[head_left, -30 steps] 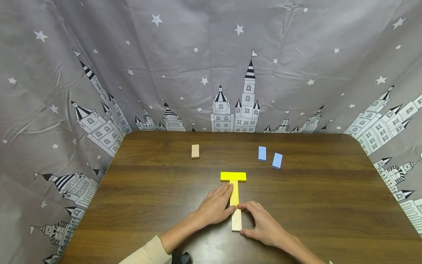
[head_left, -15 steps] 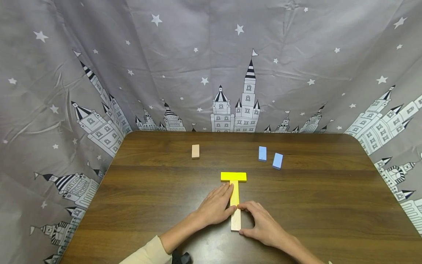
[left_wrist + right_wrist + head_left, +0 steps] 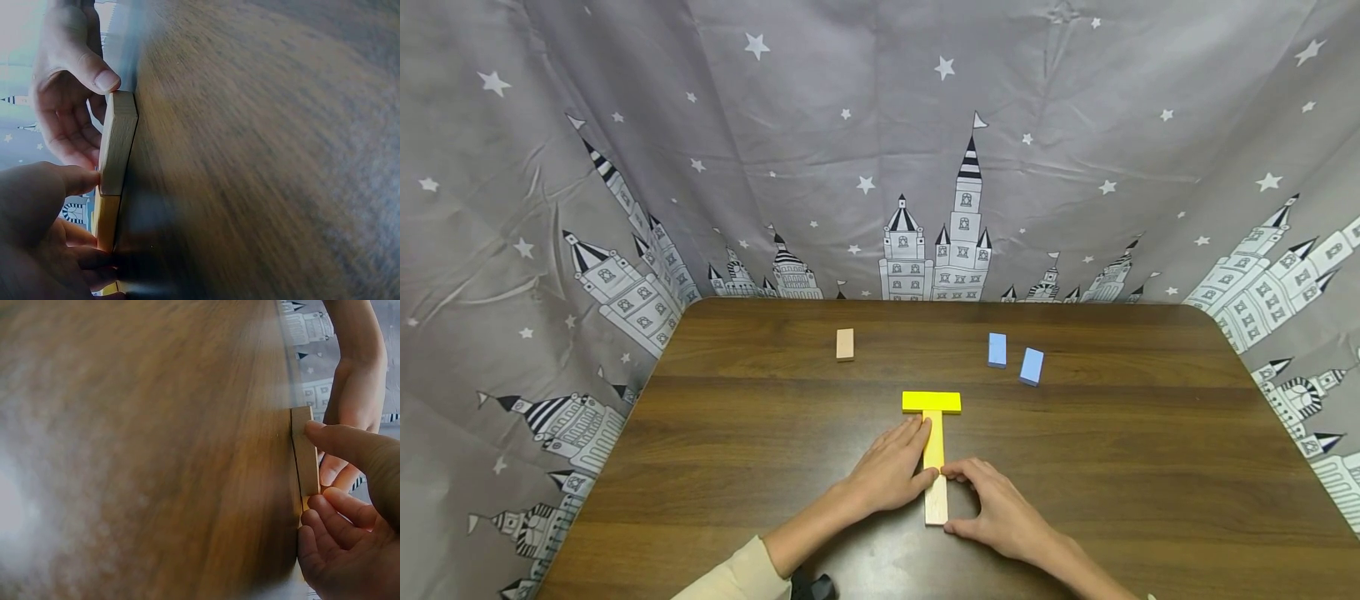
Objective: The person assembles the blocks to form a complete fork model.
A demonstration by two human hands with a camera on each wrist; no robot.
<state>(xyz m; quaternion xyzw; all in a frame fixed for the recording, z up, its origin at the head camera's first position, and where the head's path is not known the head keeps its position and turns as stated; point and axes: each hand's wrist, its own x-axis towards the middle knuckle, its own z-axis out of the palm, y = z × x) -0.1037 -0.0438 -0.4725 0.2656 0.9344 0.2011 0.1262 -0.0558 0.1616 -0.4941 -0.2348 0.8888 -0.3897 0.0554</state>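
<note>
Wooden blocks form a T on the table: a yellow crossbar block (image 3: 931, 402), a yellow stem block (image 3: 935, 442) below it, and a pale wood block (image 3: 936, 504) end to end with the stem. My left hand (image 3: 887, 468) lies along the stem's left side, fingers extended, thumb at the joint with the pale block. From the right, my right hand (image 3: 1000, 508) touches the pale block's side, fingertips near the joint and thumb at its near end. In the left wrist view the pale block (image 3: 119, 144) meets the yellow one (image 3: 107, 220) flush. Fingers partly hide the stem.
A small pale pink-tan block (image 3: 845, 344) lies at the back left of the brown wooden table (image 3: 737, 450). Two blue blocks, one (image 3: 996, 350) beside the other (image 3: 1031, 367), lie at the back right. A grey castle-print curtain (image 3: 820, 192) hangs behind the table.
The pale block's near end has shifted slightly left, bringing it more in line with the yellow stem. My right thumb has moved slightly left with it; the left hand has stayed still.
</note>
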